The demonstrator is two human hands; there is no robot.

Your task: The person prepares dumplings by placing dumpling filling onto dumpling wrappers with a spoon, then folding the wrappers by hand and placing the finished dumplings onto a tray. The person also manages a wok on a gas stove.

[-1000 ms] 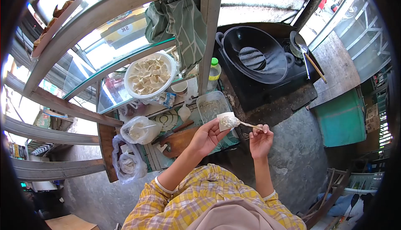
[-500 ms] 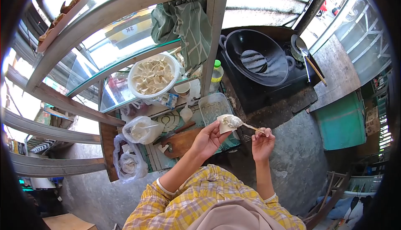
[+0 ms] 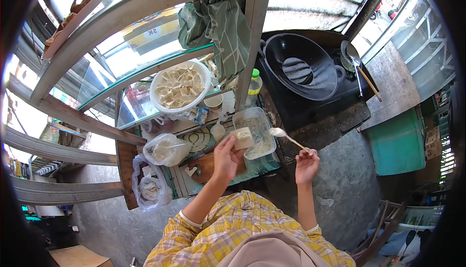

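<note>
My left hand [image 3: 226, 160] pinches a square dumpling wrapper [image 3: 242, 138] with a small dab of pale paste on it. Between the fingers of my right hand [image 3: 306, 168] is the handle of a spoon [image 3: 294, 142]; its bowl carries a lump of white paste. The spoon is apart from the wrapper, to its right. Partly behind the wrapper stands a clear plastic tub [image 3: 265, 150] with pale paste smeared inside. A wooden cutting board [image 3: 205, 169] lies below my left hand, with a knife beside it and a wrapper scrap on its left edge.
A white basket [image 3: 206, 68] of folded dumplings stands inside the glass cart. Two plastic bags [image 3: 166, 149] sit at the counter's left. A black wok [image 3: 318, 85] rests on the stove at upper right, with a ladle [image 3: 350, 53] beside it. A green-capped bottle [image 3: 254, 83] stands between.
My left hand with the wrapper has moved left, away from the spoon. The spoon has drawn clear, and most of the paste is now on it instead of the wrapper.
</note>
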